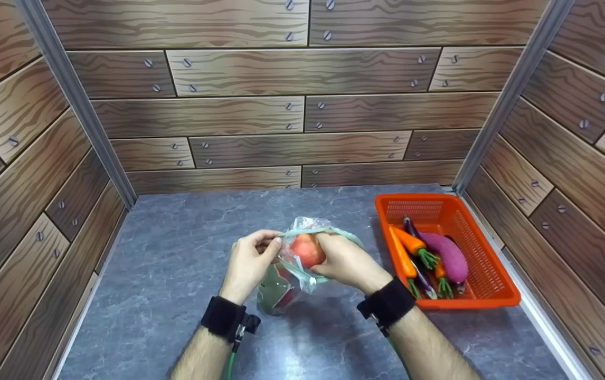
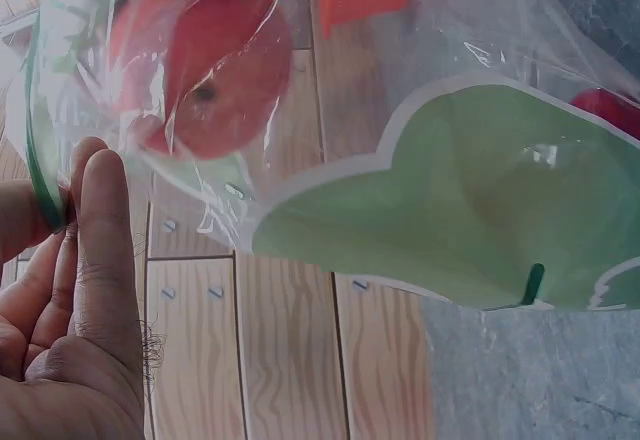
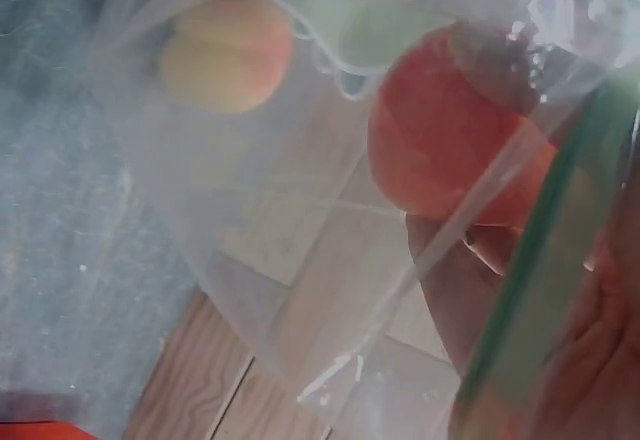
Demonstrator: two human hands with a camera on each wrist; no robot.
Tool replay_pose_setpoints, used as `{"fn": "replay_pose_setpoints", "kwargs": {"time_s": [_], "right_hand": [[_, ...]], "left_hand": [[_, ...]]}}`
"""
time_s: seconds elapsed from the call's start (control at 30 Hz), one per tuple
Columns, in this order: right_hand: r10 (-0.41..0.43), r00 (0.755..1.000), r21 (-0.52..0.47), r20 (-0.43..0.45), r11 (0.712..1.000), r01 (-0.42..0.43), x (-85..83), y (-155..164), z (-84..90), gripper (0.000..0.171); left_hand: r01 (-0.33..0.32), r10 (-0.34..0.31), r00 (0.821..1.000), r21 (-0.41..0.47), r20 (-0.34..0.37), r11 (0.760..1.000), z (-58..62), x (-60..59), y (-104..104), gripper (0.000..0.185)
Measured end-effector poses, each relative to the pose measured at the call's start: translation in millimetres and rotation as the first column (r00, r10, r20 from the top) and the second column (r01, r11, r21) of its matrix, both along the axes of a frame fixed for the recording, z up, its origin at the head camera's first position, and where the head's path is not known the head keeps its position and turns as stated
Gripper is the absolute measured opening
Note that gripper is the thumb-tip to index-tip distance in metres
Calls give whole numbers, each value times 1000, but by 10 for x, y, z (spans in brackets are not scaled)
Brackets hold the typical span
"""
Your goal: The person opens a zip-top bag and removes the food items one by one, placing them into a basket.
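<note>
Bag (image 1: 294,264) sits at frame center over the table (image 1: 176,264); your left hand (image 1: 247,264) pinches its green rim to keep the mouth wide, your right hand (image 1: 347,261) grasps a red fruit (image 1: 306,249) at the opening, basket (image 1: 487,264) to the right

Head view: high, looking forward and down across the grey table (image 1: 176,253) to the plank wall; bag (image 1: 302,258) at centre, both hands on it, orange basket (image 1: 487,253) right of the bag. Left wrist view: pressed close against the bag (image 2: 450,210), facing across it toward the wall, basket corner at top. Right wrist view: equally close, looking through the bag (image 3: 300,260) toward table and wall. All three share the bag and the red fruit (image 1: 308,250) inside.
</note>
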State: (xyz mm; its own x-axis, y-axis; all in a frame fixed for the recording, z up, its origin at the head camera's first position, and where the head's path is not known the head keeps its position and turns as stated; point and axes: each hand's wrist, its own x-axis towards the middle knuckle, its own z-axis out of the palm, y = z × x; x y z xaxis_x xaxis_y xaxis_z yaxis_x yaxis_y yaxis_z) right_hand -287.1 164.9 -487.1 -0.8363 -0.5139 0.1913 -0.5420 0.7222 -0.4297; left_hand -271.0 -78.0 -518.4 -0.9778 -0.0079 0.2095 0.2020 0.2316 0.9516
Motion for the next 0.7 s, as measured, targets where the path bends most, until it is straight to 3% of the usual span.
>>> {"fn": "replay_pose_setpoints", "kwargs": {"time_s": [0.17,0.33,0.7], "right_hand": [[46,997,-47,-55,998,-48,41,56,143,65],[88,995,-140,-39,986,-93,57,160,286,74],[58,998,-280,-25,958,-63,108,434,526,79]], "left_hand": [[-3,3,1000,-2,-13,1000,30,-33,-15,19],[-8,8,1000,-11,-27,1000,41,-41,-28,19],[-18,17,1000,-39,-20,999,61,-26,-33,20]]}}
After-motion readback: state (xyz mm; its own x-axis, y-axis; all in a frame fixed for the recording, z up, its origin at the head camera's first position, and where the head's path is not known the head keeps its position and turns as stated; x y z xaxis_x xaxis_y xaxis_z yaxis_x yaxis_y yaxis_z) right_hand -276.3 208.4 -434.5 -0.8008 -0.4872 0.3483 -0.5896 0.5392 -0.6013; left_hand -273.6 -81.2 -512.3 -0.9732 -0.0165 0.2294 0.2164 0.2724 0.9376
